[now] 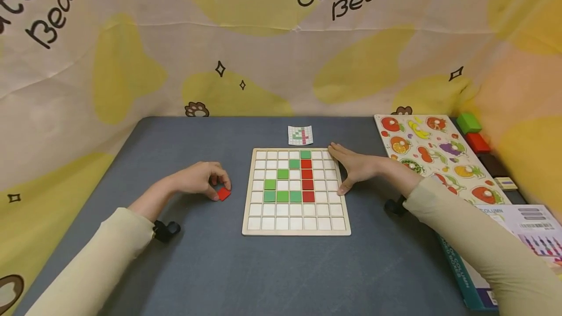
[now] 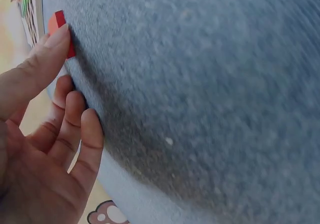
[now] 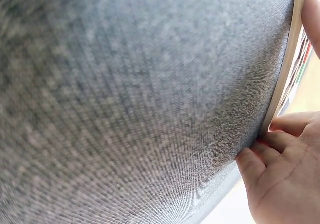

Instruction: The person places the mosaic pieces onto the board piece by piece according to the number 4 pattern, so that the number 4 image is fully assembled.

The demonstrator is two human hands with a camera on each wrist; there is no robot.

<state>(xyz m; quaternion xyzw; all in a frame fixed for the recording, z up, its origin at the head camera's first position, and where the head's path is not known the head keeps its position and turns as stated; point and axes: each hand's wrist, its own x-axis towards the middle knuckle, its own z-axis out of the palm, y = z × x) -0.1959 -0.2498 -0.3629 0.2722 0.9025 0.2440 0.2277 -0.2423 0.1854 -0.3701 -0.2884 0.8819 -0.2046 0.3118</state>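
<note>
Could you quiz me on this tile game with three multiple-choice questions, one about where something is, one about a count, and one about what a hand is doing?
1. Where does the loose red tile lie?
A. On the table left of the grid board
B. On the fruit puzzle
C. In the board's bottom row

2. How many red tiles sit in the grid board?
A. Two
B. Four
C. Seven

3. What is the right hand doing?
A. Holding a green tile in the air
B. Resting along the board's right edge, holding nothing
C. Lifting the pattern card

Answers:
1. A: the tile lies on the grey table at the fingers of the left hand, apart from the board.
2. B: four red squares form one column, beside the green ones.
3. B: its fingers lie straight along the board's frame, and the pattern card lies untouched beyond the board.
</note>
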